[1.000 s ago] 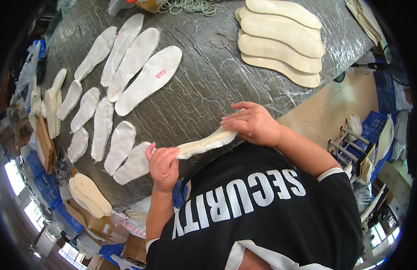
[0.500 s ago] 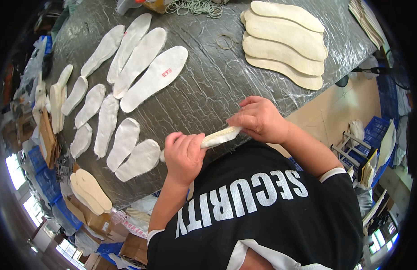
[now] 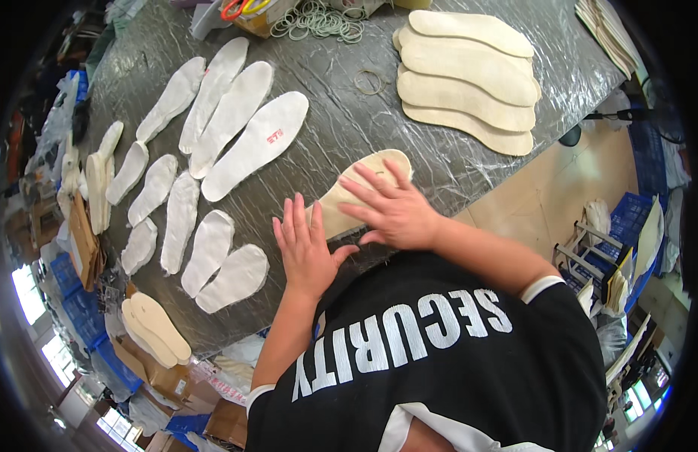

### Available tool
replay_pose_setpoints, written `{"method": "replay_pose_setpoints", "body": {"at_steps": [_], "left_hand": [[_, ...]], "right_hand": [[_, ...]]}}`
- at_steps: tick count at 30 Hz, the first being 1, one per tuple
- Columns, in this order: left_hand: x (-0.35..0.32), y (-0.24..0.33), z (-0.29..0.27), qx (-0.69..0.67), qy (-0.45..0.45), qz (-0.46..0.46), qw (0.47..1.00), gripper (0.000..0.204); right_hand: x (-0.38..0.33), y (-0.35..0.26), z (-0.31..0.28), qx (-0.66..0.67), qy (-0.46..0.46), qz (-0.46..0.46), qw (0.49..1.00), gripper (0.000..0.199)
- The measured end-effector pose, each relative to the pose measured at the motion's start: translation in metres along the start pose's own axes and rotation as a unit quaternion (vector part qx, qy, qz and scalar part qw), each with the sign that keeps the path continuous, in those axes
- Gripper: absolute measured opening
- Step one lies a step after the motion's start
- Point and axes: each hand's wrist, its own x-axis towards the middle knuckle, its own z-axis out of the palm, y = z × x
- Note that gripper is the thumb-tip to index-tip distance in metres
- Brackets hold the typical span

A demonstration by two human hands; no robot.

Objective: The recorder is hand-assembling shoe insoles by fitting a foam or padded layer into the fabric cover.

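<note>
Both my hands lie flat on a cream insole (image 3: 364, 188) that rests on the grey, plastic-covered counter (image 3: 454, 162), just below the middle of the frame. My left hand (image 3: 307, 248) has its fingers spread and its palm down at the insole's lower left end, partly on the counter beside it. My right hand (image 3: 390, 211) lies across the insole's middle, fingers splayed wide and pointing to the upper left. Neither grip is closed around anything: both are wide open and pressing flat, holding nothing up. The insole's rounded toe end pokes out past my right fingers toward the upper right.

To the left of my hands, white insole pieces (image 3: 213, 248) lie in rows on the counter, running up toward the upper left. One large white insole (image 3: 255, 147) among them carries a small red mark. At the upper right sits a fanned stack of cream insoles (image 3: 469, 83), well apart from my hands. A single rubber band (image 3: 369, 81) lies just left of that stack, and a heap of rubber bands (image 3: 319, 19) sits at the top edge. At the lower left, off the counter's edge, more cream insoles (image 3: 157, 328) rest on boxes.
</note>
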Motion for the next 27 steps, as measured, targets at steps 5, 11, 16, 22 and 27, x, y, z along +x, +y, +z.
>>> {"method": "replay_pose_setpoints", "body": {"at_steps": [5,11,16,22,27], "left_hand": [[-0.005,-0.033,0.051,0.073,-0.07,-0.011,0.995,0.089],[0.003,-0.027,0.032,0.063,-0.079,-0.026,0.995,0.08],[-0.015,-0.028,-0.017,-0.092,-0.009,-0.056,0.994,0.081],[-0.132,-0.14,-0.12,0.14,0.226,-0.317,0.91,0.072],[-0.266,-0.255,-0.147,0.316,0.158,-0.487,0.799,0.074]], "right_hand": [[0.029,0.034,0.038,-0.06,-0.016,0.155,0.986,0.081],[0.041,0.03,0.025,-0.067,-0.038,0.144,0.987,0.076],[-0.008,0.064,0.036,0.057,0.248,0.128,0.959,0.054],[-0.03,0.067,0.033,0.023,0.213,0.156,0.964,0.042],[-0.016,0.057,0.036,0.031,0.202,0.18,0.962,0.029]]}}
